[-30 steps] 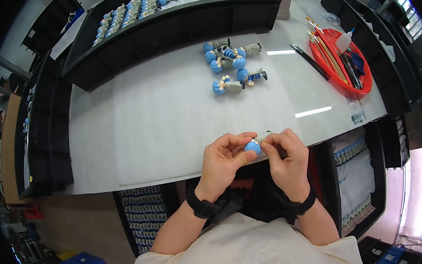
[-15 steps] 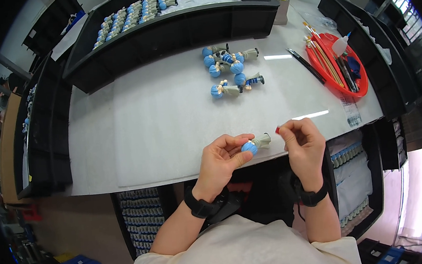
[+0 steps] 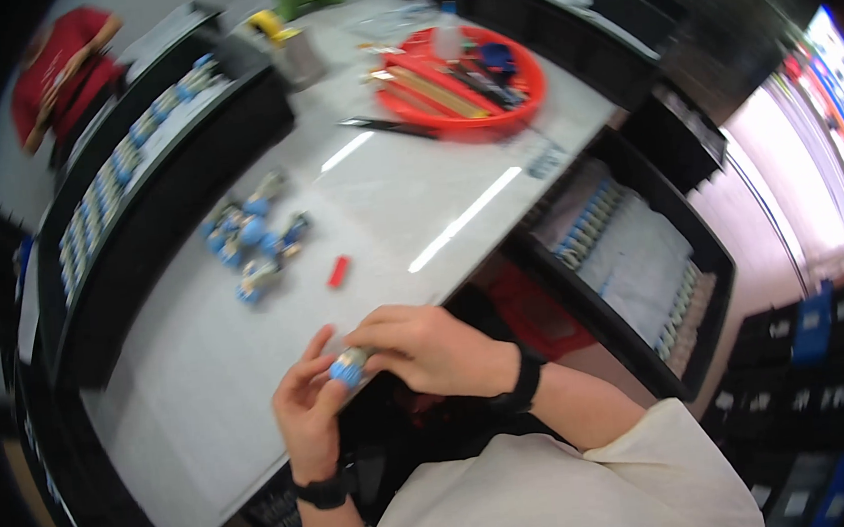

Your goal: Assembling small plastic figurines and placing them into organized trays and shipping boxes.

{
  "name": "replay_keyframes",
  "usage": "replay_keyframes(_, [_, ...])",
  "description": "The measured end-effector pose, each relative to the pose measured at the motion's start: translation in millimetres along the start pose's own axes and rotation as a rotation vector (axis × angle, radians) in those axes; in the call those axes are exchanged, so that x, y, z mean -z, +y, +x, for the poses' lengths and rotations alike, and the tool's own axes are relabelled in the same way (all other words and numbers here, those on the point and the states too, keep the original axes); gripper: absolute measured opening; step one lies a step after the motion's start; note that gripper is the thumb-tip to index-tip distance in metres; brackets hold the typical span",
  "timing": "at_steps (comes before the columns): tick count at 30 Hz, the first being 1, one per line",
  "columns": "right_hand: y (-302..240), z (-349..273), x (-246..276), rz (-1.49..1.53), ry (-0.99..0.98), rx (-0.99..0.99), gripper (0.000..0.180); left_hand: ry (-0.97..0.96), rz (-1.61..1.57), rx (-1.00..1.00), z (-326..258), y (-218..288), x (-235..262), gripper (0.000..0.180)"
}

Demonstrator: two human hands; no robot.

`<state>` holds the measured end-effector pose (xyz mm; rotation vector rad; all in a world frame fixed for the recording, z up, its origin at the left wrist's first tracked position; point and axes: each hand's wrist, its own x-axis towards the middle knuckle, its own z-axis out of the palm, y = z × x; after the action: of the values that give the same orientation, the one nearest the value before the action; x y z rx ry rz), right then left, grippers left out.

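A small toy figurine [image 3: 347, 369] with blue hair is held over the table's near edge, its blue head toward my left hand [image 3: 309, 409]. My left thumb and fingers close around the head, with one finger raised. From the other side, my right hand [image 3: 435, 351] pinches the figurine's pale body, its fingertips partly hidden and blurred. On the white tabletop just beyond my hands lies a small red piece [image 3: 339, 271]. Farther off, several similar figurines [image 3: 252, 234] lie in a loose cluster.
A red oval tray [image 3: 491, 129] holds brushes, pens and a small bottle, with a black pen [image 3: 390, 127] beside it. Black crates with figurines stand at the left [image 3: 169, 180] and below the table's right edge [image 3: 640, 350]. A person in red [image 3: 64, 69] is at upper left.
The view has swung to the right. My right hand has let go of the red piece, which now rests on the table, and has taken hold of the figurine's body.
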<state>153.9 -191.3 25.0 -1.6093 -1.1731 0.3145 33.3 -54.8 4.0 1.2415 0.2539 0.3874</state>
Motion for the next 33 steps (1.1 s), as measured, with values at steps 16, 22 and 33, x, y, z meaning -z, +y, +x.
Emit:
replay_keyframes(16, [70.7,-376.7,238.9,-0.875,0.758,-1.209,0.019,0.182,0.249,0.116,-1.0,2.6,-21.3,0.022])
replay_keyframes(22, [126.1,-446.1,229.5,-0.733,0.131,-1.456,0.020,0.218,0.301,0.153,2.2,2.9,-15.1,0.021])
replay_keyframes(33, [148.3,-449.2,223.6,-0.588,0.044,-1.501,0.025,0.210,0.278,0.129,4.8,-6.7,6.7,0.018])
